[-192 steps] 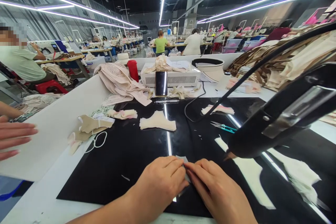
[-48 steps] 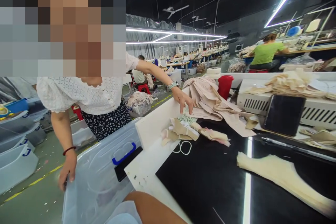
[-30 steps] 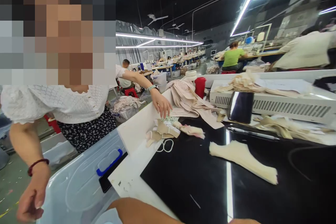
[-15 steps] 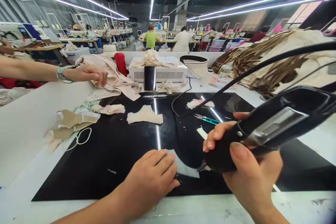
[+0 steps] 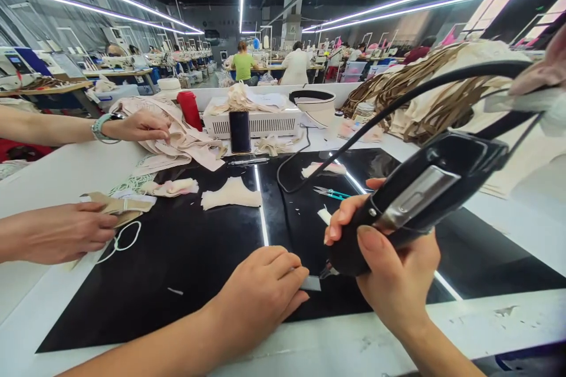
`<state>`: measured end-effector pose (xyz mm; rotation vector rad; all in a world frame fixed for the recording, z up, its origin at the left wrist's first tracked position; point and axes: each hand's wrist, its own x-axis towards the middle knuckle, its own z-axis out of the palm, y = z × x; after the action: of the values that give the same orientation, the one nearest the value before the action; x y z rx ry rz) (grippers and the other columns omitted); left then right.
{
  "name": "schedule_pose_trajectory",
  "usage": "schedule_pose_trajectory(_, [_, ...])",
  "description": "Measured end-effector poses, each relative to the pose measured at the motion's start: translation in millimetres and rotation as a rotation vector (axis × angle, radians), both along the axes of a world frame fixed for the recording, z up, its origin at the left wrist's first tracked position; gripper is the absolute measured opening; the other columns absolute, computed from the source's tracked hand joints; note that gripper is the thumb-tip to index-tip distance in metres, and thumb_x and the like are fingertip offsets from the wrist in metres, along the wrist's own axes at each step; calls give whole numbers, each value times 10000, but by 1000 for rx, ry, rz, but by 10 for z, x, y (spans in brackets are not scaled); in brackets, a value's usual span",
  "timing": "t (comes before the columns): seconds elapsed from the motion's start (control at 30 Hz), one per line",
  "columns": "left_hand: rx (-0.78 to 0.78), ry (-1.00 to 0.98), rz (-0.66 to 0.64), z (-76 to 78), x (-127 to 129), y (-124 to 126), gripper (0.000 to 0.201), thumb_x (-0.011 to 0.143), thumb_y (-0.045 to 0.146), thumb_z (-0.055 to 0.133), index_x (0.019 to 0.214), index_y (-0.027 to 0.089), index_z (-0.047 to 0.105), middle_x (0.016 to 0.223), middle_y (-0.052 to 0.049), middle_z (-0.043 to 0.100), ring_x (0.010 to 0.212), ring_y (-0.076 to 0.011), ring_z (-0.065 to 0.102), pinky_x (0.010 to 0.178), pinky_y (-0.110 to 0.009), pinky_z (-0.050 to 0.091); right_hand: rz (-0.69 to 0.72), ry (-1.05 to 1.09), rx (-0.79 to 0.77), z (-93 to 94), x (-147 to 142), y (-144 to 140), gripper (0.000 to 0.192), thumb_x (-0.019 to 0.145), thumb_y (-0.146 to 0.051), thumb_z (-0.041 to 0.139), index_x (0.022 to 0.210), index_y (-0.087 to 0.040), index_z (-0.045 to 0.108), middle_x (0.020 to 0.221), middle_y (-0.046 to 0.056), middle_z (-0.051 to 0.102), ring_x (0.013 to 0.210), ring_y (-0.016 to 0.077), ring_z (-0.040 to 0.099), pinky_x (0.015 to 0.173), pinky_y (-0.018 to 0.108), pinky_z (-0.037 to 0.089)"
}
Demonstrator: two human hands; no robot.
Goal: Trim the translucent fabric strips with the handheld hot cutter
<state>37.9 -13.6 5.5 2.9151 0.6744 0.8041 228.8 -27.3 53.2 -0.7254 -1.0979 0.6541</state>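
Observation:
My right hand (image 5: 398,271) is wrapped around a black corded power tool (image 5: 411,194), tilted with its small metal tip pointing down and left. That tip is close to the right end of a pale grey strip (image 5: 312,283). Over the strip lies my left hand (image 5: 265,288), fingers together and curled, pressing it on the black mat (image 5: 177,318); most of the strip is hidden under the fingers. Beyond my hands are a cream cut fabric piece (image 5: 232,193), turquoise-handled snips (image 5: 331,193) and a small white scrap (image 5: 324,215).
At left, another person's hand (image 5: 66,232) touches beige pieces (image 5: 124,206); a hand with a watch (image 5: 141,126) hovers above piled fabric. One more hand (image 5: 542,68) is near the cable at upper right. A phone (image 5: 239,131) leans on a white box (image 5: 269,121).
Another person's hand has come in at left onto the beige pieces, and one has appeared at upper right. My left hand now covers more of the strip. The view has shifted slightly right.

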Motion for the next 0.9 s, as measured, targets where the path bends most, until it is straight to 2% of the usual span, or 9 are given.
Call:
schedule_pose_trajectory(0.13, [-77,4,37,-68,69,34,104,1065,271,690,1104,177,712,1059,-37,746,956,-224,704,839,-376,637,-12,21,-16,-11,-29,4,388,912,-423,867,1199,-309,633,874,-31,704,637,156,660,548,299,589])
schedule_pose_trajectory(0.27, [-121,-40,41,-120,83,26,116,1093,244,635,1035,185,716,1001,-17,734,913,-209,686,824,-371,620,-24,21,-31,-4,-51,5,429,880,-470,886,1188,-306,637,865,-22,704,615,168,644,517,310,570])
schedule_pose_trajectory(0.5, [-105,-57,27,-124,87,-14,167,1123,241,574,1048,184,712,1012,-20,745,932,-214,692,842,-379,614,-4,9,-29,-2,-59,-6,411,892,-464,876,1192,-311,640,865,-21,701,615,166,647,522,305,568])
schedule_pose_trajectory(0.7, [-55,-56,24,-132,101,-22,133,1109,221,595,1089,187,721,1034,-15,757,935,-218,697,830,-385,623,-21,-21,-8,1,-58,-14,316,909,-456,858,1004,-286,610,855,-23,708,614,165,654,517,307,578])
schedule_pose_trajectory(0.9, [-41,-58,18,-152,101,-8,145,1112,228,592,1095,198,732,1035,-7,763,937,-215,705,834,-385,626,-22,-6,-28,8,-48,-29,371,896,-459,866,1135,-298,632,859,-18,694,617,172,654,517,311,579])
